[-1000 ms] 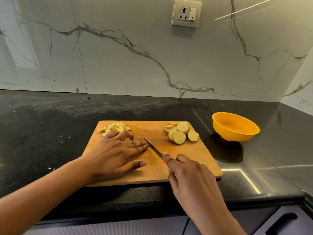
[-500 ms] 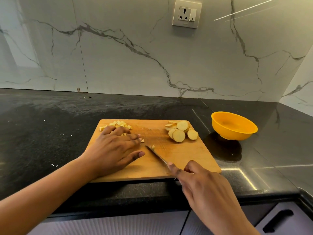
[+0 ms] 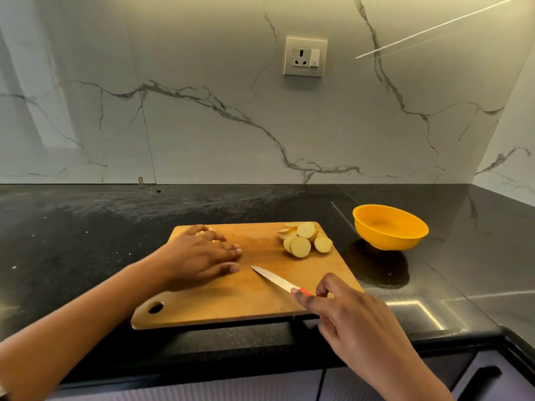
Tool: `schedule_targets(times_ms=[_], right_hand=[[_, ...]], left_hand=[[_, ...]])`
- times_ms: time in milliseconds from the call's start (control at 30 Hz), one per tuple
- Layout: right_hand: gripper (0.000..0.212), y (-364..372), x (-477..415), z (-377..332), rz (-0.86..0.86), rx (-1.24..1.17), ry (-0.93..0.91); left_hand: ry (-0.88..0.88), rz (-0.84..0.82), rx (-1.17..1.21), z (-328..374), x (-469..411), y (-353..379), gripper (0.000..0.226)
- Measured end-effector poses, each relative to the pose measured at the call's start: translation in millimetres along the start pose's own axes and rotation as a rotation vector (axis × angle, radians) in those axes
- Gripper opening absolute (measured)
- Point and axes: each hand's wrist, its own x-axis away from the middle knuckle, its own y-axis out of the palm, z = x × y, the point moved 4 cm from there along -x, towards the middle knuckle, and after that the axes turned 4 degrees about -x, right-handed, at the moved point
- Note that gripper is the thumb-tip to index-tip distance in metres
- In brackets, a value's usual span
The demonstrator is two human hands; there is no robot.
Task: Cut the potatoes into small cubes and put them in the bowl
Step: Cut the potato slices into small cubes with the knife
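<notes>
Head view, only one: left hand (image 3: 199,256) lies flat on the far-left corner of the cutting board (image 3: 231,302), fingers straight and close together, covering the diced pile. A few pale potato cubes (image 3: 200,233) peek out between the fingers, the rest are hidden. Right hand (image 3: 356,322) is at the near-right edge of the board, fingers curled and pinching the red handle of the knife (image 3: 275,280). Blade is low over bare wood, tip pointing toward the left hand but apart from it, touching no potato. Potato slices (image 3: 304,241) sit in a loose overlapping heap at the far-right corner, uncut rounds. Orange bowl (image 3: 388,241) is on the black counter (image 3: 86,227) just right of the board and looks empty. Progress: potatoes sliced, some diced, nothing in the bowl. Left to do: dice the rounds and move all cubes over. Under halfway, my guess
</notes>
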Motion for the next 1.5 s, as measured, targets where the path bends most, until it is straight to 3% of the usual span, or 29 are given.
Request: schedule_targets(times_ms=[167, 267, 367, 467, 600, 767, 900, 1033, 1133, 1267, 1367, 1433, 1500], right_hand=[[0.055, -8.8, 1.5, 17.3, -0.061, -0.111, 0.071], [0.052, -7.4, -4.3, 21.0, -0.021, -0.153, 0.097], [0.051, -7.9, -11.2, 15.7, 0.009, -0.187, 0.090], [0.051, -9.6, -12.7, 12.8, 0.005, -0.204, 0.100], [0.052, -7.5, -13.9, 14.1, -0.001, -0.193, 0.123], [0.054, -2.9, -28.8, 19.3, 0.097, -0.198, 0.152], [0.053, 7.1, -56.4, 27.3, 0.179, -0.198, 0.166], [0.053, 19.1, -72.9, 34.3, 0.210, -0.219, 0.229], [0.053, 24.3, -72.4, 36.8, 0.207, -0.228, 0.253], [0.053, 27.7, -68.9, 38.2, 0.216, -0.224, 0.241], [0.053, 27.3, -68.8, 40.8, 0.236, -0.249, 0.262], [0.052, 25.2, -69.1, 45.2, 0.279, -0.321, 0.299], [0.050, 21.6, -71.1, 52.0, 0.345, -0.407, 0.333]], left_hand=[[-0.016, 0.130, 0.233, -26.8, 3.1, 0.6, 0.099], [0.078, 0.027, 0.155, -10.0, 1.7, 6.6, 0.084], [0.046, -0.058, -0.030, -10.3, 1.3, 12.0, 0.091], [-0.087, 0.028, -0.037, -29.0, 4.0, 8.0, 0.100], [-0.078, 0.117, -0.073, -31.3, 6.3, 4.5, 0.095], [-0.187, 0.226, -0.058, -45.0, 7.8, -1.3, 0.097], [-0.148, 0.134, -0.090, -35.6, 8.4, 4.5, 0.081], [0.094, -0.004, -0.058, -15.4, 10.7, 15.7, 0.078], [0.033, -0.040, -0.105, -32.9, 9.1, 17.8, 0.088], [0.005, 0.100, -0.005, -39.7, 13.2, 4.8, 0.095], [0.097, 0.249, -0.151, -24.6, 18.8, 14.1, 0.076], [-0.017, 0.386, -0.210, -28.4, 21.5, 17.1, 0.063], [-0.159, 0.540, -0.027, -37.8, 20.3, 6.4, 0.061]])
